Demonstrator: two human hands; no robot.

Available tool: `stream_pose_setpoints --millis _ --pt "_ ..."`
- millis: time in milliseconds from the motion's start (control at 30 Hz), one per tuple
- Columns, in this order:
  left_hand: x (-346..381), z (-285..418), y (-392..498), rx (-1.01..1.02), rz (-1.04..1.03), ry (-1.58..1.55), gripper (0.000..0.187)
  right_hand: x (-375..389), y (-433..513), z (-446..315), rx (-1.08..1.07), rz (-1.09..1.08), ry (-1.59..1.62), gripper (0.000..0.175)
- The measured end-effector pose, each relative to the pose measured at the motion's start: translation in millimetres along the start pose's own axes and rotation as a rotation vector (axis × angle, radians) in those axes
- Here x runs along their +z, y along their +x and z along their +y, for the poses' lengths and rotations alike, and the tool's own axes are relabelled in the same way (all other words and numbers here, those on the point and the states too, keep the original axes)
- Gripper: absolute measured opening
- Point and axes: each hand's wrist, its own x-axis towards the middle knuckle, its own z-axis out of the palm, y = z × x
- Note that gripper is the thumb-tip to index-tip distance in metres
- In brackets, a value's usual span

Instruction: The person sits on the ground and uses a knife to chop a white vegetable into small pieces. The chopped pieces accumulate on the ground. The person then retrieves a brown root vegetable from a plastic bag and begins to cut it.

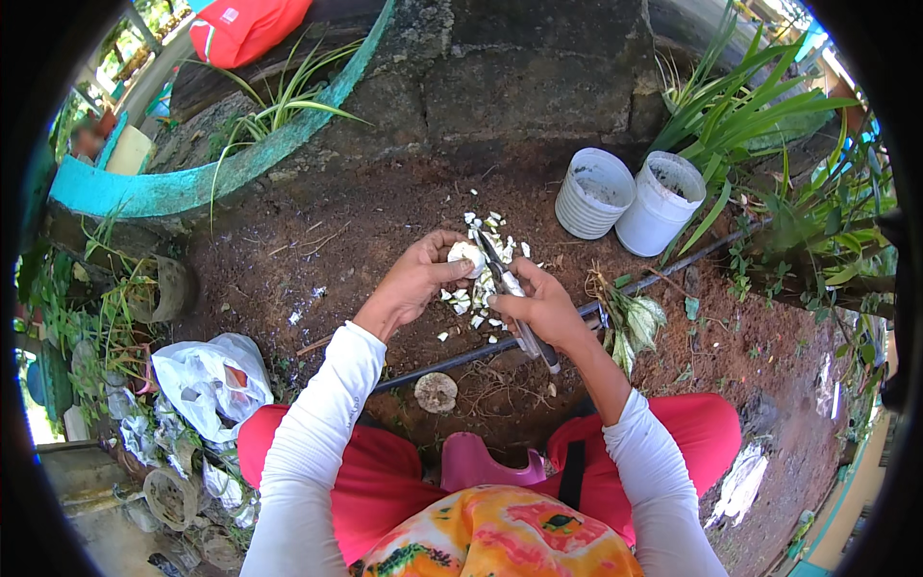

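Between the fingers and thumb of my left hand (422,281) is a piece of white foam (467,257). My right hand (542,303) is wrapped around the handles of a pair of pruning shears (510,283). Their dark blades point away from me and lie right beside the foam; whether they touch it I cannot tell. Small white chips (461,301) are scattered over the brown soil below both hands.
Two white plastic pots (595,195) stand at the upper right, near long-leaved plants (743,108). A black hose (425,376) crosses the soil, with an uprooted leafy plant (634,321) beside it. At left sits a white plastic bag (213,382). A pink stool (479,461) is beneath me.
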Motion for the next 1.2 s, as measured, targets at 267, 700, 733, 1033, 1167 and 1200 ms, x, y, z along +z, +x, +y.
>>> stream_pose_setpoints --millis 267,700,733,1033,1167,1200 --pt "-1 -7 3 -0.001 0.099 -0.033 0.033 1 -3 2 -0.271 0.214 -0.450 0.061" --pt "8 -3 2 0.035 0.125 -0.018 0.029 10 4 10 -0.108 0.140 -0.125 0.034" --pt "8 -2 2 0.033 0.117 -0.050 0.030 12 3 10 -0.146 0.085 0.029 0.031" --pt "4 -8 3 0.042 0.115 -0.096 0.031 15 -1 4 0.041 -0.011 0.410 0.035" --pt "1 -6 2 0.022 0.056 -0.031 0.036 12 0 3 -0.139 0.135 -0.158 0.051" --pt "0 -5 2 0.023 0.050 -0.008 0.037 10 -1 3 -0.183 0.186 -0.301 0.053"
